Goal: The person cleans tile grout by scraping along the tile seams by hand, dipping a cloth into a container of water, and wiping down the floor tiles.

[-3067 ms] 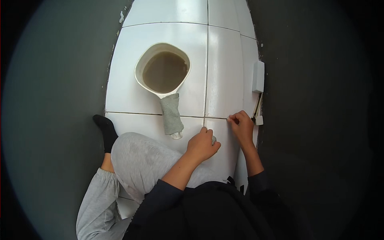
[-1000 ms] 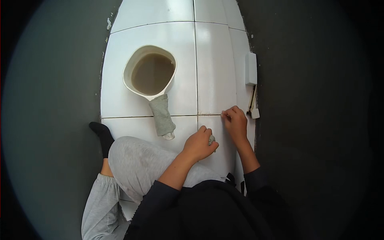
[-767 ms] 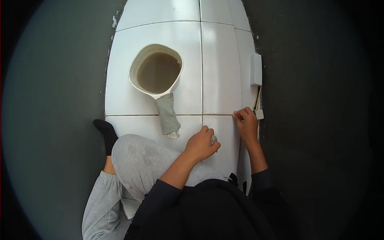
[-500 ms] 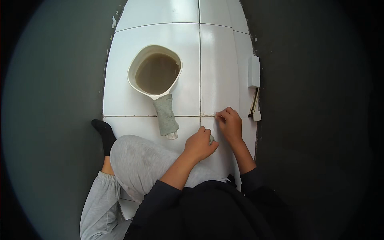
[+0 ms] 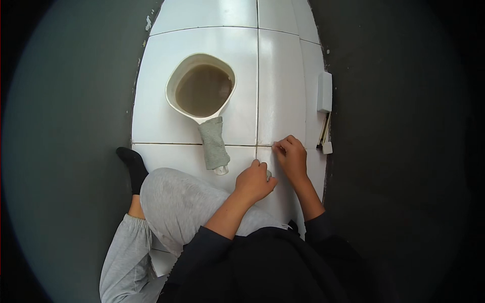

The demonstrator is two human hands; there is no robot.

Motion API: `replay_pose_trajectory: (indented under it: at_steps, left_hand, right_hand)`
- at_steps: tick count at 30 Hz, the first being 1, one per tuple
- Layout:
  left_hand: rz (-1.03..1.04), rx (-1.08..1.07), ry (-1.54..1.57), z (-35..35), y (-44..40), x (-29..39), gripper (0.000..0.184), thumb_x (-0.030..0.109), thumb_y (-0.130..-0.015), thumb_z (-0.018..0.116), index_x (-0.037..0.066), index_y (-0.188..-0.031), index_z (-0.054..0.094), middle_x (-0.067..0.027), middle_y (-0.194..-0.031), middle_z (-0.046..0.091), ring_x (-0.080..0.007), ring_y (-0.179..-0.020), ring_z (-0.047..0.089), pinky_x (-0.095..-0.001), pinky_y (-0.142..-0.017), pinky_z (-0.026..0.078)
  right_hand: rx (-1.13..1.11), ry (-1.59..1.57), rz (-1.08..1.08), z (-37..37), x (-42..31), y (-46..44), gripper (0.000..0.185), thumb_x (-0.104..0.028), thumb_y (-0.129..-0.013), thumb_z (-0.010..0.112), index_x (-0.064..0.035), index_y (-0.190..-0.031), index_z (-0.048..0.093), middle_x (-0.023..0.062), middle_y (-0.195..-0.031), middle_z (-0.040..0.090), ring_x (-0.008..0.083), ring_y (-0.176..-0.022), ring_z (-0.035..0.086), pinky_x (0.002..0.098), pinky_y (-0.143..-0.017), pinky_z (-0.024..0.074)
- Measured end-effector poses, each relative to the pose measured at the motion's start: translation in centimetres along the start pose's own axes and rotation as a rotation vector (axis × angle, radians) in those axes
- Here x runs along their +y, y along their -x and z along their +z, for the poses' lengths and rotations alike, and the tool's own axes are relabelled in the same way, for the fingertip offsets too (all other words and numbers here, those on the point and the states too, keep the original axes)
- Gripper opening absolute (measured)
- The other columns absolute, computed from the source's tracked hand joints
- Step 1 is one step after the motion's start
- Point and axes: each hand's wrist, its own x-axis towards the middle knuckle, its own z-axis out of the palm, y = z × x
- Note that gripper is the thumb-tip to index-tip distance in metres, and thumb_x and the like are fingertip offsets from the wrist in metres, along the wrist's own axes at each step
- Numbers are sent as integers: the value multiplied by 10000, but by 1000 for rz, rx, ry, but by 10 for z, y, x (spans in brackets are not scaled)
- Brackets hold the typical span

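My left hand is closed around a small grey-green wad, perhaps cloth, that shows between thumb and fingers. Just right of it, my right hand has its fingertips pinched together at the dark joint between white tiles. Whatever those fingertips hold, if anything, is too small to make out. Ahead and to the left stands a white dipper filled with murky brownish water. A grey-green cloth is wrapped around its handle, which points towards me.
White tiles with dark joints make up the floor. Along the right wall lie a white block and a thin tool with a pale tip. Dark walls rise on both sides. My bent leg in grey trousers is at the left.
The view has shifted slightly, so the dipper and tiles appear a little further right. Brownish crumbs at the joint beside my right hand are less visible. Both hands keep nearly the same pose.
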Motion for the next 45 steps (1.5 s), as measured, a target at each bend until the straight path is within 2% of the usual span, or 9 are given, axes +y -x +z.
replay_pose_trajectory:
  at_steps: [4, 7, 16, 18, 20, 22, 31, 34, 45]
  left_hand:
    - [-36, -4, -9, -2, -1, -8, 423, 318, -775, 600, -26, -1021, 583, -172, -998, 551, -354, -893, 607, -438, -780, 497]
    - [-6, 34, 40, -5, 3, -7, 413, 313, -769, 602, -20, -1013, 583, -169, -993, 552, -354, -887, 605, -436, -780, 495]
    - [71, -17, 30, 1, -1, -5, 373, 305, -761, 604, 1, -976, 582, -153, -987, 547, -350, -870, 600, -429, -765, 495]
    - [77, -17, 31, 2, -2, -4, 371, 305, -760, 605, 2, -973, 581, -151, -985, 546, -348, -869, 598, -428, -763, 494]
    - [79, 1, 45, 3, -3, -3, 370, 305, -761, 606, 2, -972, 578, -147, -982, 545, -342, -873, 596, -429, -761, 492]
    - [76, -22, 38, 3, -3, -3, 371, 304, -762, 604, 2, -975, 578, -146, -985, 545, -341, -875, 596, -428, -761, 492]
    - [122, -50, 33, 5, -10, 1, 368, 295, -759, 602, 3, -980, 575, -149, -984, 541, -347, -864, 591, -424, -758, 492]
    - [134, -45, 25, 8, -11, -3, 365, 293, -759, 600, 4, -982, 575, -151, -983, 540, -348, -860, 591, -425, -757, 493]
    - [157, -32, 20, 5, -11, -4, 368, 290, -761, 597, 5, -991, 572, -144, -993, 539, -345, -851, 592, -422, -747, 495]
  right_hand:
    - [-47, -46, -113, 28, -34, -8, 38, -44, -759, 668, -20, -757, 639, 92, -778, 561, 278, -739, 545, 385, -666, 471]
    - [-88, -52, -107, 18, -20, -7, 33, -40, -756, 665, -22, -762, 638, 91, -785, 561, 278, -744, 543, 385, -667, 471]
    - [3, 53, 140, -57, 51, 7, 125, -77, -795, 682, 4, -731, 611, 88, -716, 533, 260, -689, 535, 382, -619, 442]
    - [4, 123, 153, -64, 62, 9, 89, -54, -786, 688, 13, -767, 631, 93, -739, 560, 249, -677, 556, 366, -614, 453]
    - [123, -56, 276, -69, 63, 12, 66, -28, -778, 689, 6, -827, 660, 95, -789, 600, 232, -686, 587, 340, -623, 474]
    - [90, -37, 316, -69, 53, 14, 106, -16, -774, 690, 1, -878, 674, 94, -835, 625, 220, -690, 606, 319, -635, 490]
    - [51, 49, -1, -42, 40, 9, 81, -27, -763, 686, -29, -840, 660, 68, -845, 621, 262, -810, 581, 363, -711, 480]
    - [65, 11, 108, -47, 52, 11, 83, -37, -763, 689, -29, -841, 662, 70, -846, 621, 271, -809, 581, 364, -713, 479]
    - [87, 105, 58, -51, 52, 9, 55, -40, -766, 682, -15, -752, 636, 70, -808, 628, 274, -774, 569, 375, -681, 472]
